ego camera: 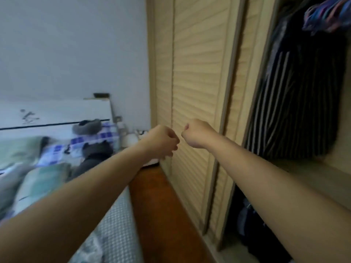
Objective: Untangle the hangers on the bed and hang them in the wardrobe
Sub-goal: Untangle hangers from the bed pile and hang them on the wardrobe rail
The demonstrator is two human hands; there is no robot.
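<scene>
Both my arms reach forward in front of the slatted wardrobe door (197, 76). My left hand (163, 142) and my right hand (195, 133) are curled into fists, knuckles nearly touching, and I see nothing held in either. A bunch of coloured hangers (328, 16) hangs at the top right inside the open wardrobe, above dark striped clothes (296, 103). The bed (47, 152) lies to the left, blurred, with rumpled bedding; no hangers show on it.
A brown wooden bed frame edge (157, 202) runs between the mattress and the wardrobe. Dark clothes (247, 224) lie in the wardrobe's lower part. A white headboard (57, 114) and a pale wall stand at the back left.
</scene>
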